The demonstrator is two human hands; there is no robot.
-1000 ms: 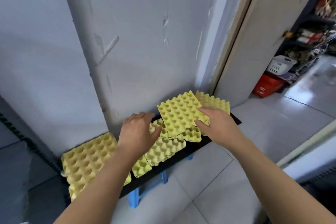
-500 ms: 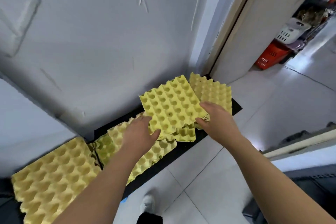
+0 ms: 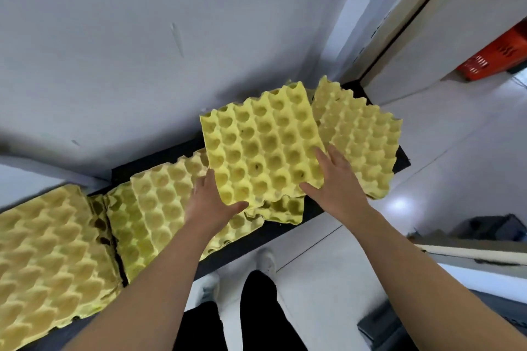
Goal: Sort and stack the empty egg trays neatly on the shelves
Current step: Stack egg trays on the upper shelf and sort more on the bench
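I am holding one yellow tray up over the black shelf. It is tipping a little and its cups are facing me. Under it, more trays are lying crooked.

My left hand is gripping the tray at its near left corner. My fingers are going up along the left edge and my thumb is sitting at the near edge. My right hand is open. Its fingers are lying flat and straight on the right edge, pressing lightly, with the thumb spread along the near edge.

A neat pile is sitting just to the right. A messy pile is lying to the left of my hands. Another pile is at the far left.

I am guessing the tray is very light. It looks like thin pressed paper, so it may bend or tear if I am squeezing too hard. It looks rough, not slippery. I think the edges and corners are the best places to hold, one hand on each side, so it is staying flat. The cups need to line up with the tray below, or it will sit crooked.
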